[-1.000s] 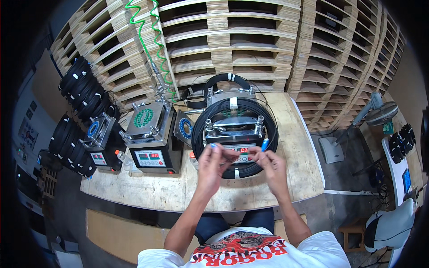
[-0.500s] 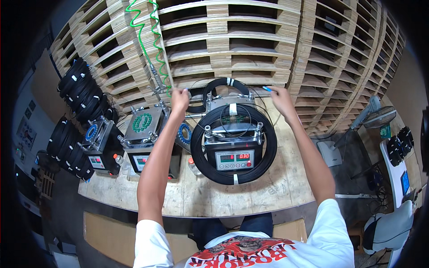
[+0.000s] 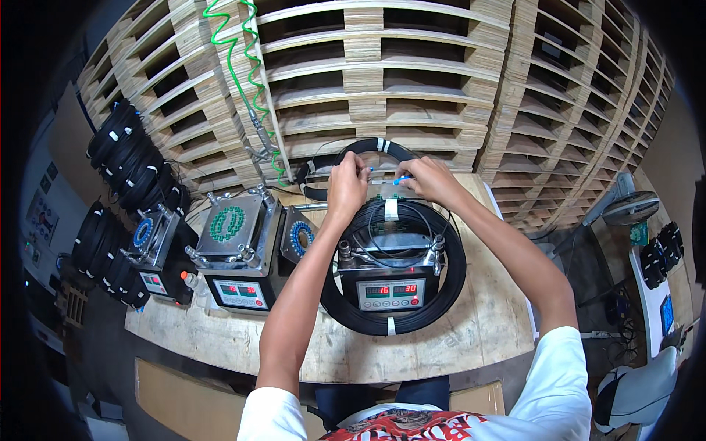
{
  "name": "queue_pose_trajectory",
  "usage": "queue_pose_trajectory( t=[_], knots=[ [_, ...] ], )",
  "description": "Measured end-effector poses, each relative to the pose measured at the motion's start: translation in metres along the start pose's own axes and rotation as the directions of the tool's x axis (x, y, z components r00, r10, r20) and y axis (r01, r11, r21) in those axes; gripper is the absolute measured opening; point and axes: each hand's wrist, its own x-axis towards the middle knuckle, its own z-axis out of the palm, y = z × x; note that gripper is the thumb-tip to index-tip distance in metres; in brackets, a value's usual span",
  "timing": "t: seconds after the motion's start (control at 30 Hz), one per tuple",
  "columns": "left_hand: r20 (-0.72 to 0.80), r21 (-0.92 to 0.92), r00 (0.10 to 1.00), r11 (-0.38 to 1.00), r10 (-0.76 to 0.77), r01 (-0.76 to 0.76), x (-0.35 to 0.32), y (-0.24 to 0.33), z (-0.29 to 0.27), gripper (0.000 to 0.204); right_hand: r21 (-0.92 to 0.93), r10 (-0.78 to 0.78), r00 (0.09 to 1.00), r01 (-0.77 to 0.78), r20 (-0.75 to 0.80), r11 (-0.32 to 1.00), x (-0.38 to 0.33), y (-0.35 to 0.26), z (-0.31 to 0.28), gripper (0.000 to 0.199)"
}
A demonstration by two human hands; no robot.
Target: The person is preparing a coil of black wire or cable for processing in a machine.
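Above the far side of a black cable coil (image 3: 457, 273), my two hands are close together. My left hand (image 3: 348, 184) is pinched closed, with a tiny blue tip showing at its fingers; what else it grips is hidden. My right hand (image 3: 434, 181) pinches a small blue cable connector (image 3: 401, 181) between thumb and fingers. The coil, bound with white tape (image 3: 390, 210), lies around and over a polishing machine (image 3: 391, 292) with a lit red display. Thin loose loops of cable cross the machine's metal top. Behind it rests a second black coil (image 3: 368, 145).
Left of my left arm stand a polishing machine with a green ring of holders (image 3: 226, 223) and a smaller one with a blue ring (image 3: 144, 232). Black coils (image 3: 125, 158) are stacked at far left. Wooden pallets (image 3: 419, 66) rise behind the table; a green coiled hose (image 3: 229, 44) hangs there.
Both hands have moved inward, from wide apart to nearly meeting above the coil. The view has shifted slightly, so the table sits lower.
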Motion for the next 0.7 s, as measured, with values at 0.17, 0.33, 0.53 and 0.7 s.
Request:
queue_pose_trajectory(
  t=[0.17,0.33,0.53,0.7],
  knots=[
    [0.110,-0.018,0.992,0.998,-0.057,0.059,0.001,-0.016,0.005,0.015,-0.081,-0.080,0.990,0.090,0.119,0.993,0.008,-0.004,-0.003,0.017],
    [0.064,0.074,0.998,0.997,-0.003,-0.002,-0.004,-0.015,0.007,0.016,-0.129,-0.118,0.975,0.144,0.188,0.981,0.016,-0.013,-0.011,0.013],
    [0.118,0.084,0.993,0.996,-0.016,0.006,-0.008,-0.008,0.001,0.017,-0.177,-0.117,0.962,0.164,0.248,0.971,0.020,-0.020,-0.009,0.013],
    [0.162,0.139,0.987,0.990,-0.021,-0.002,-0.006,-0.006,-0.005,0.015,-0.387,-0.181,0.910,0.330,0.373,0.861,0.043,-0.047,-0.006,0.014]
  ],
)
